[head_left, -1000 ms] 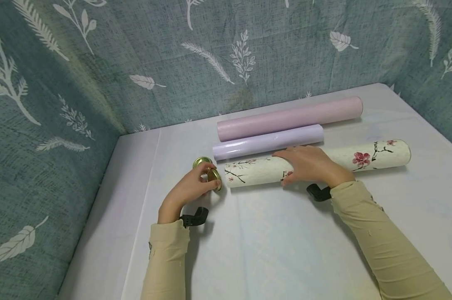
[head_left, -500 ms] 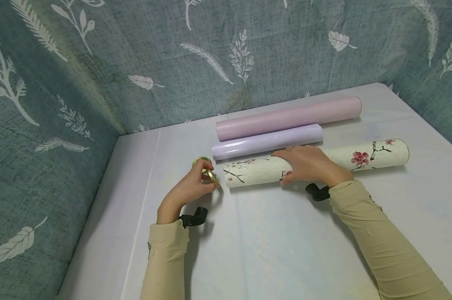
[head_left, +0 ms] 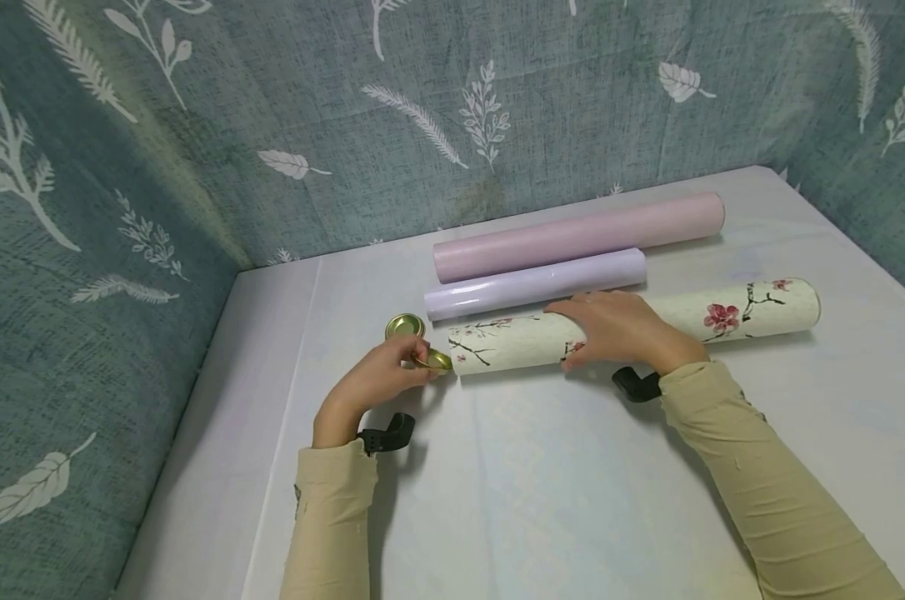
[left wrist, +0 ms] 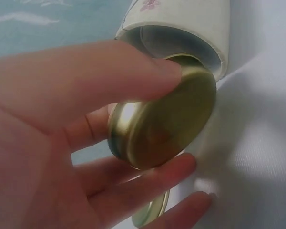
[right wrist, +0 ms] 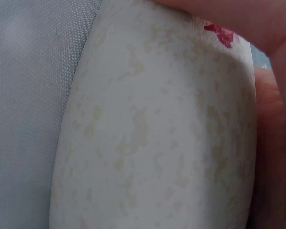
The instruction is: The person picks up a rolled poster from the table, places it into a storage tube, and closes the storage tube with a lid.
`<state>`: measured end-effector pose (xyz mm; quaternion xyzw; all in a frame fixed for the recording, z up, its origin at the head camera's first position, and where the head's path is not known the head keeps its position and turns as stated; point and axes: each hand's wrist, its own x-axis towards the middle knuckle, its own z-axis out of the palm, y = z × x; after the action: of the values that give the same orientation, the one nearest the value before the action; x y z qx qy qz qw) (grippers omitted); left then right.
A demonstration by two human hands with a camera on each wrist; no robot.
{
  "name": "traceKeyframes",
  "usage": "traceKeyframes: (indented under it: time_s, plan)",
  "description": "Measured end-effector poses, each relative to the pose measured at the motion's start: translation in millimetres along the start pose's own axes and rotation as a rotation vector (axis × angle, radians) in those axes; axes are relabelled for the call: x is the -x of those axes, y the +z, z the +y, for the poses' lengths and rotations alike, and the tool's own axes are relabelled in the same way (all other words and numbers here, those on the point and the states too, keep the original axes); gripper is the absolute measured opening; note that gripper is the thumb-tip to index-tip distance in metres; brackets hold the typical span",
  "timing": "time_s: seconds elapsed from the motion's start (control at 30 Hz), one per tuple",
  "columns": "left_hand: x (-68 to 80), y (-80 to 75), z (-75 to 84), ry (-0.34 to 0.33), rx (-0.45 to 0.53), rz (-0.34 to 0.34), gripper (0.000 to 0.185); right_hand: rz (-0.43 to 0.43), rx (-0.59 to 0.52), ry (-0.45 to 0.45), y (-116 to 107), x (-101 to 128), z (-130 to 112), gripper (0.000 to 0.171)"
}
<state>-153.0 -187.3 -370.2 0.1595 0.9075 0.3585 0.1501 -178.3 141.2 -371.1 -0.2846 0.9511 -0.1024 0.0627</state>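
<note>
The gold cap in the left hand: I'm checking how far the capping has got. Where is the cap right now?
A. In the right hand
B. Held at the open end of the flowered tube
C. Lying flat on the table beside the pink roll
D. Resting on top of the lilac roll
B: the left hand pinches the gold cap against the open end of the flowered tube, which the right hand grips.

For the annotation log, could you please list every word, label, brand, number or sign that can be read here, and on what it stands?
None: no readable text in any view.
The floral tube carries only blossom prints.
The gold lid in the left hand is plain.
The pink roll, lilac roll and leaf-print cloth carry no lettering.
</note>
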Motion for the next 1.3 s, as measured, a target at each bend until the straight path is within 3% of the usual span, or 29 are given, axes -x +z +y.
traceKeyframes:
  time_s: [0.33,0.7,1.0,1.17,1.3]
  plan:
    - [1.4,3.0,0.8,-0.050,-0.083,-0.061,0.016,-0.007,-0.007,0.013,3.4,2.1,-0.5,0.081]
    - [3.2,-0.9,2.8,-0.063,-0.125,-0.055,0.022,-0.007,-0.007,0.008,1.6,1.1,-0.4,0.081]
    - [4.9,-2.9,3.0,-0.095,-0.107,-0.021,0.020,-0.003,-0.004,0.001,-0.2,0.5,-1.2,0.081]
    - [6.1,-4.9,5.3,-0.134,-0.026,-0.010,0.021,-0.007,-0.012,0.001,-0.6,0.6,-1.3,0.080]
    - [3.9,-5.4,4.3,-0.132,0.120,-0.018,0.045,-0.003,-0.012,0.002,-1.4,1.0,-0.8,0.080]
